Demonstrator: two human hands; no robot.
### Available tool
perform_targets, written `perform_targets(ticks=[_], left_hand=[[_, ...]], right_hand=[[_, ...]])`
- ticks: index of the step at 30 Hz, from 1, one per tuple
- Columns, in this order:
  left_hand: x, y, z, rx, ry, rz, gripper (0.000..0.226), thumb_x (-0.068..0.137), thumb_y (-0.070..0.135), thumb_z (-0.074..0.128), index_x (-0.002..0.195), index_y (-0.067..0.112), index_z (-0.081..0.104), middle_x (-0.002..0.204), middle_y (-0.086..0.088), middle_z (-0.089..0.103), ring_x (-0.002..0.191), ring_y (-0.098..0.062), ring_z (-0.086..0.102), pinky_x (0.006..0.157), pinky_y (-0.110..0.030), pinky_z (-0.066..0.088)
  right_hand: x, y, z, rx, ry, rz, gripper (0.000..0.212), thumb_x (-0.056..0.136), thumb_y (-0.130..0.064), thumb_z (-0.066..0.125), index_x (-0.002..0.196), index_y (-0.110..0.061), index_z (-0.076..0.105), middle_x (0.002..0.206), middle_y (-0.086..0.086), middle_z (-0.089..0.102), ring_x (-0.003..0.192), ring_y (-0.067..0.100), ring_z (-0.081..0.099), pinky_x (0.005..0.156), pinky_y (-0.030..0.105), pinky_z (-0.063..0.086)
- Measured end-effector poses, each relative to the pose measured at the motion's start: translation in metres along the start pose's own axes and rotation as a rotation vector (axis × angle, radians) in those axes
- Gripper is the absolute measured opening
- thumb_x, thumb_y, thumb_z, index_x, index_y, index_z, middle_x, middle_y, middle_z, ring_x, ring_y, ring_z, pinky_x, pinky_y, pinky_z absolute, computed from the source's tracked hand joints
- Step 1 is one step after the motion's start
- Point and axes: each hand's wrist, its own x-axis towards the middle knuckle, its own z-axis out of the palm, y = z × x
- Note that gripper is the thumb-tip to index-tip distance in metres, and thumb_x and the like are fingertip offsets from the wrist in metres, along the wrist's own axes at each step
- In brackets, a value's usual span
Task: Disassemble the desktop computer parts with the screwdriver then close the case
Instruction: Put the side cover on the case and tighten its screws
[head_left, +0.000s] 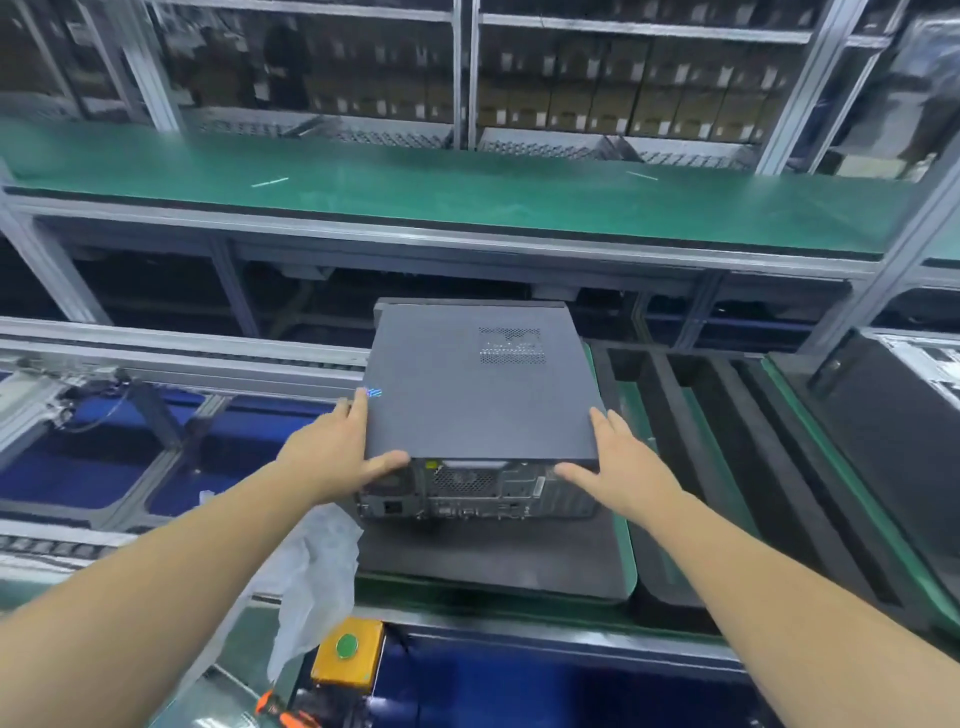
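1. The desktop case (480, 387) lies flat on a dark foam pad (493, 561), rear I/O panel (467, 491) facing me, side cover on top and shut as far as I can see.
2. My left hand (332, 452) is at the case's near-left corner: fingers (358, 405) straight along the left edge, thumb (387, 462) tucked under the cover's near lip. It touches but doesn't clamp.
3. My right hand (623, 467) is at the near-right corner: fingers (605, 423) straight against the right edge, thumb (571, 473) reaching toward the rear panel. Open too, gripping nothing.
4. Handling, my guess: steel box w/ parts inside, so heavy and stiff. Painted cover looks smooth, prob. slippery under flat palms. Sheet-metal lips at the rear may be sharp.
5. Where to hold: both sides low, near the rear corners, palms squeezing inward. Or hook thumbs on the cover's near lip to slide the cover off. Don't press the vent grille (511, 345) on the far-right of the top; thin perforated metal, may dent.
6. Step, I judge: early. Case unopened, no screwdriver in either hand.
7. Near the case: crumpled plastic bag (311, 566) off the pad's left edge. Yellow box w/ green button (347, 647) nearer me than the case, to its left. Green conveyor (415, 176) beyond and above it.
8. Risk: the foam pad may grab and the case tip if I pull one-sided.
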Motion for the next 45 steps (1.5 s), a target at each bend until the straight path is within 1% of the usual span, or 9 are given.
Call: perform_targets(ticks=[3,7,12,18,23,29,36,40,45], left_hand=[[-0.005,-0.001,0.012,0.003,0.014,0.003,0.117,0.081,0.088,0.040,0.162,0.013,0.000,0.138,-0.007,0.054,0.112,-0.025,0.062,0.084,-0.040,0.055],[-0.004,-0.004,0.023,-0.104,0.115,-0.040,0.098,0.084,0.078,0.053,0.154,0.019,0.019,0.112,-0.003,0.063,0.092,-0.022,0.064,0.076,-0.041,0.058],[-0.007,-0.006,0.028,-0.281,0.174,-0.039,0.084,0.079,0.074,0.065,0.142,0.028,0.034,0.102,0.008,0.064,0.084,-0.014,0.059,0.065,-0.031,0.050],[-0.006,-0.004,0.023,-0.343,0.108,-0.066,0.099,0.074,0.075,0.070,0.149,0.027,0.029,0.102,0.010,0.061,0.086,-0.014,0.060,0.068,-0.031,0.052],[-0.005,0.001,0.016,-0.292,0.065,-0.085,0.108,0.074,0.088,0.051,0.156,0.026,0.018,0.102,0.006,0.064,0.084,-0.014,0.063,0.066,-0.035,0.056],[0.001,0.000,0.016,-0.412,0.049,-0.134,0.090,0.070,0.083,0.065,0.134,0.024,0.042,0.111,0.008,0.059,0.095,-0.018,0.059,0.069,-0.033,0.050],[0.008,0.001,0.011,-0.439,0.035,-0.138,0.069,0.072,0.073,0.075,0.116,0.028,0.047,0.107,0.008,0.057,0.095,-0.017,0.055,0.073,-0.031,0.044],[0.007,-0.001,0.018,-0.334,0.064,-0.125,0.076,0.079,0.076,0.064,0.127,0.019,0.047,0.109,0.001,0.062,0.090,-0.020,0.060,0.065,-0.033,0.049],[0.004,0.003,0.020,-0.300,0.074,-0.123,0.085,0.083,0.077,0.058,0.139,0.016,0.039,0.105,0.000,0.060,0.087,-0.020,0.060,0.061,-0.032,0.048]], right_hand=[[0.001,-0.001,0.004,-0.012,0.019,-0.010,0.108,0.087,-0.084,0.046,0.167,-0.023,0.005,0.169,0.005,0.020,0.129,0.029,0.058,0.090,0.039,0.056],[0.001,0.004,0.009,0.002,0.051,0.007,0.108,0.082,-0.091,0.040,0.166,-0.032,0.006,0.153,0.005,0.037,0.106,0.022,0.061,0.073,0.033,0.054],[0.001,0.004,0.015,0.084,0.083,0.027,0.109,0.080,-0.090,0.046,0.166,-0.032,0.011,0.142,0.007,0.044,0.099,0.019,0.059,0.075,0.033,0.052],[-0.002,0.001,0.012,0.180,0.095,0.054,0.109,0.078,-0.085,0.060,0.165,-0.035,0.018,0.124,0.000,0.047,0.099,0.018,0.057,0.080,0.035,0.053],[-0.003,0.010,0.001,0.281,0.053,0.025,0.101,0.081,-0.074,0.069,0.162,-0.034,0.023,0.136,-0.008,0.050,0.113,0.014,0.054,0.084,0.031,0.045],[-0.002,0.018,0.009,0.595,0.022,0.086,0.069,0.080,-0.057,0.083,0.139,-0.032,0.055,0.127,-0.018,0.064,0.117,0.011,0.061,0.091,0.028,0.045],[-0.010,0.012,0.008,0.510,0.087,0.129,0.060,0.081,-0.066,0.077,0.121,-0.025,0.059,0.106,-0.014,0.066,0.090,0.008,0.064,0.066,0.026,0.047],[-0.009,0.010,0.011,0.376,0.131,0.158,0.058,0.081,-0.074,0.069,0.104,-0.023,0.057,0.087,-0.005,0.065,0.075,0.014,0.063,0.057,0.033,0.046],[-0.011,0.008,0.009,0.288,0.116,0.139,0.061,0.086,-0.073,0.065,0.110,-0.018,0.053,0.089,-0.004,0.061,0.077,0.014,0.060,0.058,0.033,0.047]])
